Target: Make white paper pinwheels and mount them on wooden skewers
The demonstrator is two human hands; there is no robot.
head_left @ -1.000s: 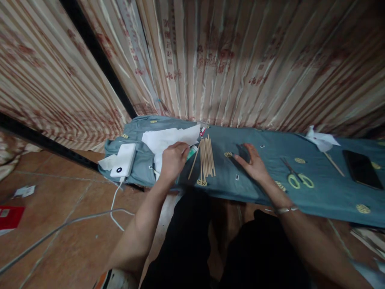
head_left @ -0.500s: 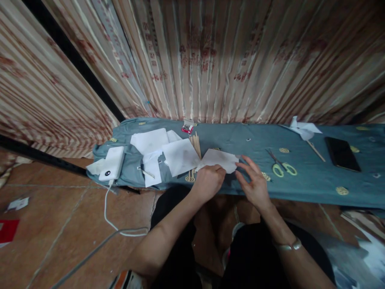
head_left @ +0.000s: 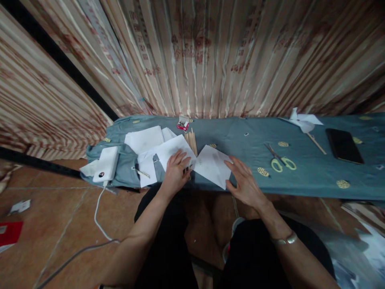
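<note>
Handling white paper [head_left: 212,165] on blue-green cloth [head_left: 237,140].
Bending left hand [head_left: 177,172] over paper, impossible to tell whether gripping; keeping right hand [head_left: 245,182] open at the paper's right edge; overlapping wooden sticks [head_left: 190,141] with paper; showing scissors [head_left: 281,159] well to the right.

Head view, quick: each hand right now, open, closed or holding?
Left hand: over the left-hand sheet; grip cannot be told.
Right hand: open, fingers at the edge of the right-hand sheet.
</note>
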